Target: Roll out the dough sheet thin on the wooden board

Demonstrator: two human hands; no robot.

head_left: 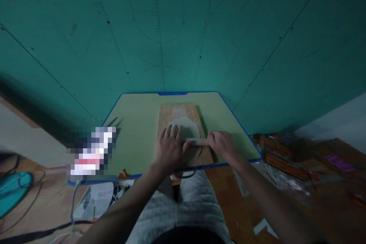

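Note:
A flat, pale sheet of dough (188, 125), roughly round, lies on a wooden board (168, 111). Across its lower part runs a thin, light rolling pin (198, 142). My right hand (222, 144) wraps around the pin's right end, just past the board's right edge. My left hand (170, 145) rests on the left part of the dough with its fingers stretched forward. Its thumb points toward the pin's left end. Whether the pin continues under my left palm is hidden. Part of the dough shows between my hands, nearer to me.
The board lies on a small pale table (137, 122) with a blue rim, against a green wall (177, 38). A pixelated object (93, 152) covers the table's left corner. Below left stands a box (97, 198) of papers. Cardboard (337, 160) and packaging lie at right.

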